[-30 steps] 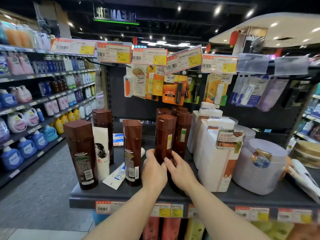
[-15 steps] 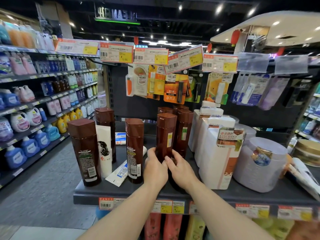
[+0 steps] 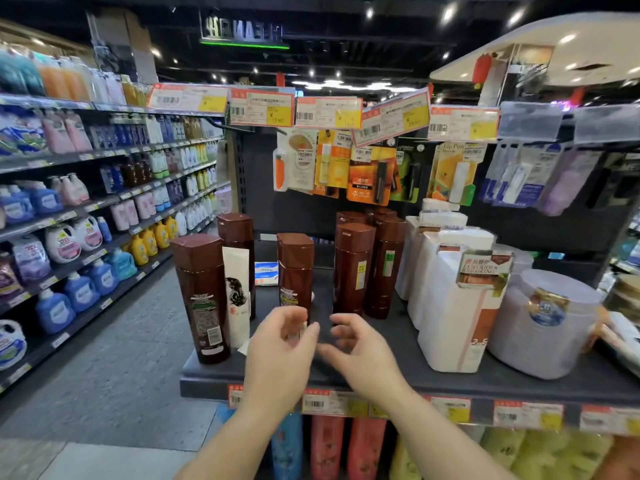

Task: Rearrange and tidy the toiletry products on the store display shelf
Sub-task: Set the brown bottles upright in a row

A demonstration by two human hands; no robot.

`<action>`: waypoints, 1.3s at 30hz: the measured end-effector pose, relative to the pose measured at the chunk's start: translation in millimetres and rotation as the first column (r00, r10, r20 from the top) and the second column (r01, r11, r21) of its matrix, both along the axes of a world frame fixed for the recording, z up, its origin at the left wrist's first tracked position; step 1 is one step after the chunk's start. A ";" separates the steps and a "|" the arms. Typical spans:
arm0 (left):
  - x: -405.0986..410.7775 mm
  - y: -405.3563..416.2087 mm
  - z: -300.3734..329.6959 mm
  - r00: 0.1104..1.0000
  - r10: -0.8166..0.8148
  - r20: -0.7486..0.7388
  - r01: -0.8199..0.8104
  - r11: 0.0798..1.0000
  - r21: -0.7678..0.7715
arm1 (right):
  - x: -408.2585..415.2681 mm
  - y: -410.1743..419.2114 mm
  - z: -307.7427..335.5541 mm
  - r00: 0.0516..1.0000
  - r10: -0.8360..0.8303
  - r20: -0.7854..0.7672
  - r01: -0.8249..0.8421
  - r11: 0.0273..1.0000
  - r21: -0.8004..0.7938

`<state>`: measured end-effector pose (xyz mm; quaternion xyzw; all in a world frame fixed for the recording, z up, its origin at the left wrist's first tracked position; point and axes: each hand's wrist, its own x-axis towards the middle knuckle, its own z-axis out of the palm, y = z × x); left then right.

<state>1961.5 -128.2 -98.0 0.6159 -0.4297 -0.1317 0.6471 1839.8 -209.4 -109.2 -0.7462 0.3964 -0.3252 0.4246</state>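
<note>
Several tall brown bottles stand on the dark display shelf point(image 3: 398, 377). One point(image 3: 202, 296) is at the front left, one point(image 3: 294, 271) in the middle, and a cluster point(image 3: 353, 268) stands further back at centre. A white tube point(image 3: 237, 296) stands upright beside the left bottle. My left hand point(image 3: 277, 344) and my right hand point(image 3: 360, 351) hover over the shelf's front, fingers curled and apart, holding nothing. They sit just in front of the brown cluster and are motion-blurred.
White pump bottles point(image 3: 450, 306) and a lilac tub point(image 3: 543, 323) fill the shelf's right side. Carded items hang on the back panel under price tags point(image 3: 329, 112). An aisle with detergent shelves point(image 3: 69, 237) runs along the left. More bottles stand below the shelf.
Both hands have let go of the brown bottle in the centre cluster and drawn back toward me, fingers spread. The bottle stays standing in the cluster.
</note>
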 end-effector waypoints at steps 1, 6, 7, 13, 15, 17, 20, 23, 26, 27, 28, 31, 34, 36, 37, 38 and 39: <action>3.8 2.3 1.1 0.999 0.033 0.006 -0.033 0.999 -0.004 | 9.3 1.2 0.6 0.999 0.032 -0.044 -0.032 0.999 0.005; 14.8 -2.6 -3.2 0.993 0.115 0.002 -0.115 0.992 0.046 | 50.4 2.2 5.3 0.989 0.052 -0.136 -0.067 0.992 -0.107; 15.8 -4.9 -5.1 0.994 0.113 -0.008 -0.112 0.992 0.066 | 54.2 1.9 5.5 0.988 0.044 -0.146 -0.063 0.990 -0.127; 21.6 -20.9 -16.1 0.980 -0.125 -0.155 0.149 0.977 0.155 | 28.7 -4.1 7.0 0.984 0.133 -0.120 -0.143 0.986 -0.083; 12.1 -27.2 -15.4 0.954 -0.239 -0.182 0.269 0.950 0.161 | 12.3 -5.4 7.0 0.990 0.104 -0.095 -0.113 0.989 -0.099; -3.2 -34.3 -12.3 0.939 -0.297 -0.176 0.322 0.936 0.143 | -0.6 -4.7 4.3 0.997 0.006 -0.073 -0.015 0.993 -0.118; -19.6 -44.9 -9.3 0.955 -0.295 -0.040 0.298 0.942 0.153 | -12.8 -0.2 3.2 0.974 -0.188 -0.123 0.163 0.969 -0.188; -15.1 -49.1 -8.0 0.933 -0.360 -0.008 0.357 0.922 0.150 | -23.4 1.6 2.9 0.975 -0.152 -0.163 0.124 0.978 -0.169; 0.7 -49.0 -6.1 0.880 -0.466 -0.086 0.474 0.867 0.152 | -30.5 -2.5 4.1 0.987 -0.090 -0.130 0.077 0.992 -0.102; 5.2 -48.0 -5.5 0.856 -0.506 -0.105 0.517 0.842 0.154 | -30.9 -3.9 5.1 0.986 -0.096 -0.135 0.082 0.991 -0.110; 8.7 -46.8 -5.1 0.836 -0.536 -0.119 0.549 0.821 0.158 | -30.3 -5.1 5.8 0.985 -0.105 -0.139 0.089 0.989 -0.119; 11.8 -44.7 -3.6 0.818 -0.557 -0.142 0.575 0.794 0.199 | -27.9 -7.9 6.5 0.989 -0.124 -0.087 0.116 0.989 -0.090; 10.5 -48.4 -3.5 0.838 -0.533 -0.116 0.542 0.793 0.277 | -28.0 -9.2 4.9 0.990 -0.129 -0.058 0.125 0.990 -0.064; 10.6 -50.8 -5.7 0.844 -0.527 -0.100 0.530 0.791 0.306 | -27.1 -10.5 4.1 0.986 -0.143 -0.083 0.135 0.987 -0.093; 10.9 -51.4 -7.3 0.846 -0.526 -0.086 0.524 0.791 0.315 | -25.8 -10.7 3.8 0.984 -0.146 -0.102 0.135 0.984 -0.112; 11.3 -52.2 -9.0 0.851 -0.522 -0.062 0.512 0.795 0.325 | -24.2 -10.9 3.3 0.982 -0.150 -0.118 0.135 0.983 -0.127; 11.7 -52.2 -10.5 0.856 -0.516 -0.041 0.499 0.801 0.331 | -22.7 -11.1 2.6 0.979 -0.157 -0.127 0.139 0.981 -0.137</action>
